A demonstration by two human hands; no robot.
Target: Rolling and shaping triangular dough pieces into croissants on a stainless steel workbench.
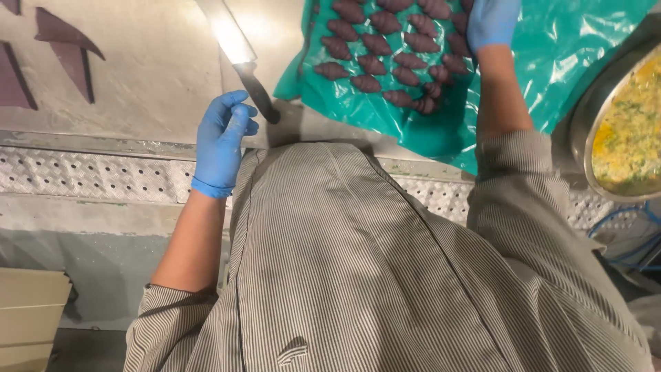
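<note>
My left hand (222, 141), in a blue glove, hovers at the counter's front edge with fingers loosely curled and empty, just left of the black handle of a large knife (237, 55) lying on the steel counter. My right hand (490, 22), also blue-gloved, rests at the top on a teal plastic sheet (564, 48). Rows of small dark brown shaped dough pieces (385, 58) lie on that sheet, and my fingers are among the rightmost ones. Whether my right hand grips one is hidden by the frame edge.
A round metal bowl (585, 117) with a yellow-green filling sits at the right. Flat dark triangular dough cut-outs (65, 48) lie on the counter at top left. My striped coat fills the lower view. A perforated metal ledge (89, 176) runs along the counter front.
</note>
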